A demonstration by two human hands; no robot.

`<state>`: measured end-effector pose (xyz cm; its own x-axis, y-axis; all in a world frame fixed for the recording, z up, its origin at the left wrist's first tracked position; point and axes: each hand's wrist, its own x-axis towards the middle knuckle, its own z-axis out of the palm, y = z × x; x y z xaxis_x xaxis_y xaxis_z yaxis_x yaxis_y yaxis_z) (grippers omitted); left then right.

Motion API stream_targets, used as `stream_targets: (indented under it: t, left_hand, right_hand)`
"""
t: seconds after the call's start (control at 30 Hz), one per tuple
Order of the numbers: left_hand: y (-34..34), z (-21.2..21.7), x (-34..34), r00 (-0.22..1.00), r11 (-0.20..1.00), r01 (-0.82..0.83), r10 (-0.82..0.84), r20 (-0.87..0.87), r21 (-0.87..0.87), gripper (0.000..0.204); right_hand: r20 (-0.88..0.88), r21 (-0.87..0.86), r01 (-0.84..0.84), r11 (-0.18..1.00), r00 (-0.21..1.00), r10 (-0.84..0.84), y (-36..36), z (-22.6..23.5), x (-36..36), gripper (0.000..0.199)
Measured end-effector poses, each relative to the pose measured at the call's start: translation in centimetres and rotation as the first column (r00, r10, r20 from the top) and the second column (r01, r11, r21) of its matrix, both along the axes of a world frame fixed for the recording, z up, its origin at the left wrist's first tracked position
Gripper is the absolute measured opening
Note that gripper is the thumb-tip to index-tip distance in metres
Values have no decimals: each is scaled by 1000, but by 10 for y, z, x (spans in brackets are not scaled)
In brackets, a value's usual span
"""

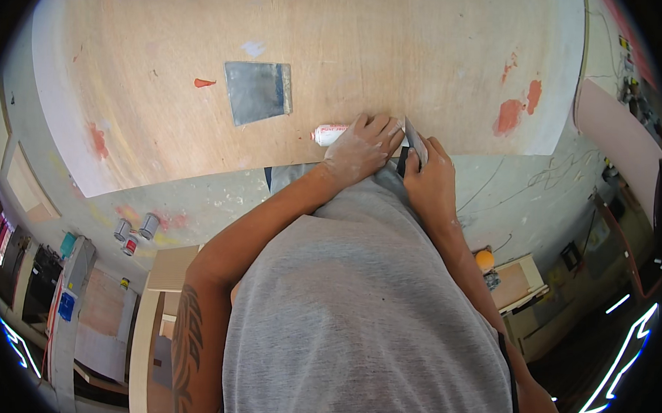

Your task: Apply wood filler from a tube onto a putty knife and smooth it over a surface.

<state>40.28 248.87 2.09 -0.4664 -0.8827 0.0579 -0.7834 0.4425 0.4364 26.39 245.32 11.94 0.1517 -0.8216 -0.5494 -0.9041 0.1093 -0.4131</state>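
Note:
Near the front edge of a wide plywood board point(397, 54), my left hand point(361, 150) is closed over a white tube point(324, 134) with red markings. The tube lies on its side, its capped end pointing left; my fingers hide much of it. White dust coats this hand. Just to its right, my right hand point(430, 174) grips a flat metal scraper point(415, 140), blade tilted up beside the tube's far end. Whether the blade touches the tube, I cannot tell. Farther left on the board lies a square grey metal plate point(253, 92) with a dark strip along its right side.
Reddish filler patches mark the board at the right point(509, 117) and left point(96, 140), plus a small red smear point(204, 83) beside the plate. Several cans point(149, 226) stand on the stained floor point(220, 202) at left. Wooden furniture point(516, 285) and an orange round object point(484, 260) are at right.

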Motion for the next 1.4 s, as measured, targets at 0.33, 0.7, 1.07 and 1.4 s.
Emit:
stream_targets:
  t: [0.33,0.7,1.07,1.4]
  left_hand:
    - [-1,2,0,1000,999,17,-17,4,32,24]
    - [0,1,-2,999,994,32,-34,18,104,25]
    - [3,-4,-2,1000,1000,23,-23,14,-5,22]
    - [3,4,-5,996,1000,5,-4,84,-17,25]
  right_hand:
    - [-30,-20,79,997,996,-80,4,-6,-3,34]
    - [-7,-14,130,991,991,-131,2,-21,-4,34]
    - [74,-2,186,983,980,-185,7,-25,-4,33]
    - [191,322,434,841,840,-507,3,-34,-68,33]
